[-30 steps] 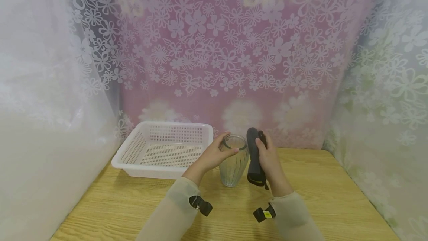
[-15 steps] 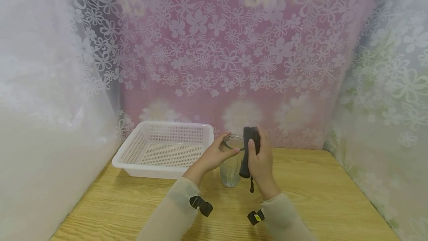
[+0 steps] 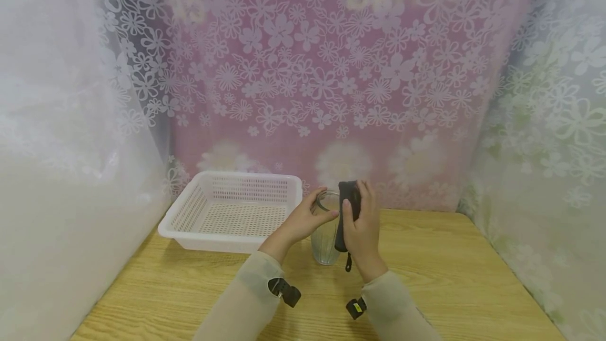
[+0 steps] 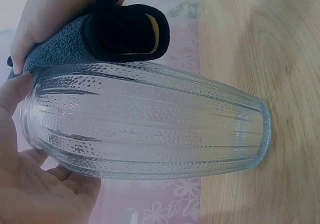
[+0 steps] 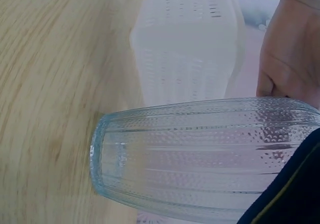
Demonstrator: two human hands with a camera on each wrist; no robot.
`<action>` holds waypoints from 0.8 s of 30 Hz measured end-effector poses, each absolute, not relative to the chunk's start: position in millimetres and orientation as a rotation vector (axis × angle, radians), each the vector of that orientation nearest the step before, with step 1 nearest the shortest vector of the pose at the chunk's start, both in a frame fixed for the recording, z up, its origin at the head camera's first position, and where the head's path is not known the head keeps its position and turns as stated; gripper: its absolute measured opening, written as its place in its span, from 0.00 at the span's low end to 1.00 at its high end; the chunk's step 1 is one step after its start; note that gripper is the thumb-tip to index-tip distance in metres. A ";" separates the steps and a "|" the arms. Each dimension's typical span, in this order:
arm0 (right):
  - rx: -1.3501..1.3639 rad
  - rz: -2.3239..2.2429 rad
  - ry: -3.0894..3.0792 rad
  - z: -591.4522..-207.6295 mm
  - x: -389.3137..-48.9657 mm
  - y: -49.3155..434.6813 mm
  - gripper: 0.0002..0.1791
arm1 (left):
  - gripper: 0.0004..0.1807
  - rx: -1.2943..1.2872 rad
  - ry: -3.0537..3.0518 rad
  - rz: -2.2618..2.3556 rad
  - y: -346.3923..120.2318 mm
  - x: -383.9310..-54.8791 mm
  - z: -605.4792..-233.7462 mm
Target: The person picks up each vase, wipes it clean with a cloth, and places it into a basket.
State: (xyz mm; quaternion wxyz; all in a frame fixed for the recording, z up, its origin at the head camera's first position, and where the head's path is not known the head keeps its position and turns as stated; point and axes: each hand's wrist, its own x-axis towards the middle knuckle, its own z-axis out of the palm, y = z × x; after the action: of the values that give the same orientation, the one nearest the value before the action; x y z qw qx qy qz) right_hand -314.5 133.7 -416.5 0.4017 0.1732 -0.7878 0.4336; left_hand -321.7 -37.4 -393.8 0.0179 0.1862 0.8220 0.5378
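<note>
A clear ribbed glass vase (image 3: 324, 249) stands upright on the wooden table. Around its neck my left hand (image 3: 303, 220) grips, thumb in front at the rim and fingers behind. My right hand (image 3: 363, 233) holds a dark fabric tube (image 3: 342, 236) with a short dangling cord, thumb on its near side. In the left wrist view the tube (image 4: 57, 46) has a textured surface and a hollow end edged with yellow inside, and it lies along the upper side of the vase (image 4: 150, 126). In the right wrist view the tube (image 5: 295, 196) covers part of the vase (image 5: 185, 156).
A white perforated plastic basket (image 3: 213, 243) stands on the table (image 3: 450, 278) to the left of the vase. Behind it hangs a pink flowered curtain (image 3: 303, 78). Pale sheets (image 3: 544, 162) close in both sides.
My right hand has moved left with the dark fabric tube, turning it until it overlaps the right side of the vase. My left hand and the vase stay in place.
</note>
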 end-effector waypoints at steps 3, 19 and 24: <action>0.422 1.089 -1.999 -419.3 -316.6 133.9 0.32 | 0.46 0.572 2.564 1.661 -37.4 -321.1 -393.7; 0.356 1.209 -2.036 -423.6 -322.1 137.7 0.30 | 0.46 0.576 2.537 1.682 -37.6 -321.3 -393.5; 0.318 1.286 -2.080 -422.1 -321.9 139.3 0.29 | 0.46 0.586 2.531 1.682 -37.9 -321.7 -393.5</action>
State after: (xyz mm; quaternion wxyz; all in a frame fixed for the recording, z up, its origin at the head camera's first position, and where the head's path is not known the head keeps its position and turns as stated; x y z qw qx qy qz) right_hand -321.9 139.3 -422.1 0.3312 0.1217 -0.7959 0.4921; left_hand -321.7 -37.9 -393.5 0.0232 0.1893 0.8175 0.5434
